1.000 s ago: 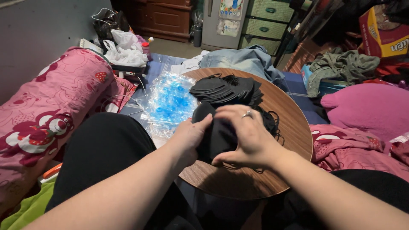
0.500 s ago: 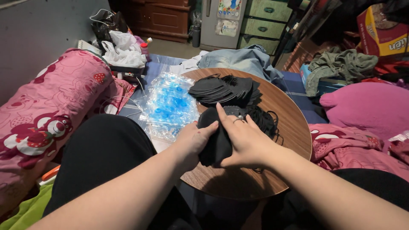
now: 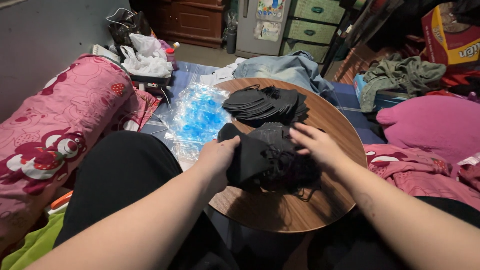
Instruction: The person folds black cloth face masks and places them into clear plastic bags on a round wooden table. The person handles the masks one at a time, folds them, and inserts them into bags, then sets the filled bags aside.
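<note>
A person seated at a round wooden table (image 3: 320, 200) works with a heap of black face masks (image 3: 280, 160) lying on the near half of the tabletop. The left hand (image 3: 217, 157) is closed around the left edge of a black mask (image 3: 245, 155), thumb on top and fingers tucked beneath, lifting that edge slightly off the heap. The right hand (image 3: 315, 145) rests on the right side of the same heap with its fingers spread and stretched out flat toward the left, gripping nothing that can be seen; the motion blur over the fingertips leaves it unclear whether any strap is caught between them. Loose ear loops trail off the heap toward the near right edge of the table. On the far half of the table, just beyond the hands, sits a neater fanned stack of black masks (image 3: 265, 102), apart from the heap being handled. To the left of the table, lying across a blue mat, is a crumpled clear plastic bag (image 3: 197, 117) with blue contents showing through. Further left is a pink bolster (image 3: 55, 130) printed with strawberries and cartoon bears, and at far left a pile of white plastic bags (image 3: 145, 57). To the right lie a magenta cushion (image 3: 435, 127) and a heap of green clothing (image 3: 400, 75); a denim garment (image 3: 285, 67) lies beyond the table's far edge.
</note>
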